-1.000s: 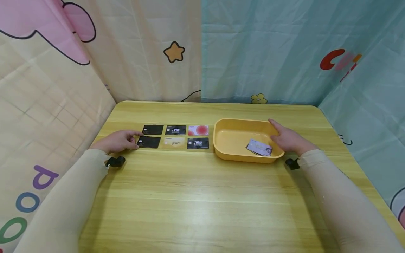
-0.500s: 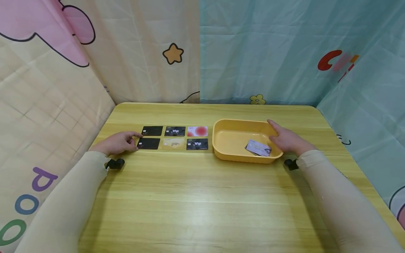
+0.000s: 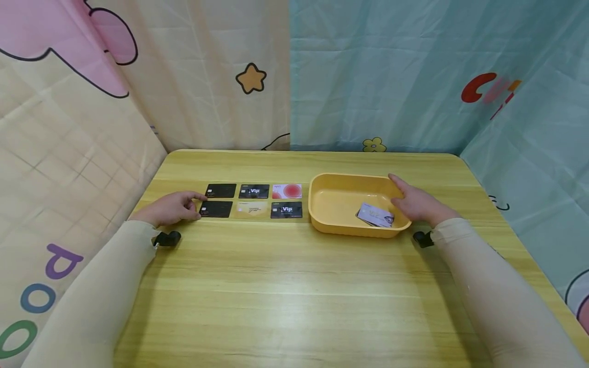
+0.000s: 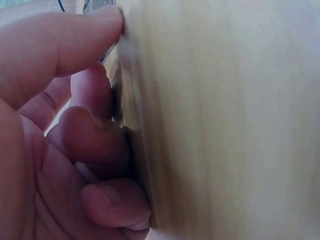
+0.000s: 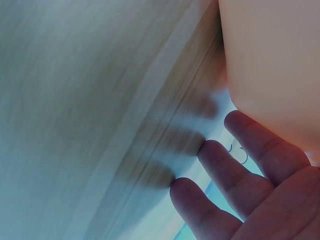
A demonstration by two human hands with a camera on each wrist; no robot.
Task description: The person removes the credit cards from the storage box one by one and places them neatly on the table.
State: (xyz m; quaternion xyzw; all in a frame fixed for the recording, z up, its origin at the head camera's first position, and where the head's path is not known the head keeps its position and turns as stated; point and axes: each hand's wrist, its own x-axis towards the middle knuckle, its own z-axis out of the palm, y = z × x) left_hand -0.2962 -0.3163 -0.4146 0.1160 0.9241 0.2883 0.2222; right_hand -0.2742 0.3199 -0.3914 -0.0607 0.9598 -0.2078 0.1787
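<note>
Two rows of plastic cards lie flat left of a yellow plastic tray (image 3: 322, 225). At their left end are a back black card (image 3: 221, 190) and a front black card (image 3: 216, 209). My left hand (image 3: 170, 208) touches there, index fingertip by the back card and thumb by the front one; its other fingers bend loosely against the tabletop in the left wrist view. My right hand (image 3: 421, 204) holds the tray's right side, thumb over the rim, with several fingertips on the table beside its wall in the right wrist view. A small card stack (image 3: 376, 214) lies inside the tray.
The rows also include black Vip cards (image 3: 254, 191), a gold card (image 3: 251, 209) and a white-pink card with a red circle (image 3: 287, 191). Everything rests on a wooden table (image 3: 285, 296). Printed curtains (image 3: 377, 76) stand behind it and along both sides.
The whole head view has shifted very slightly. Both hands, the cards and the tray keep the same places relative to each other.
</note>
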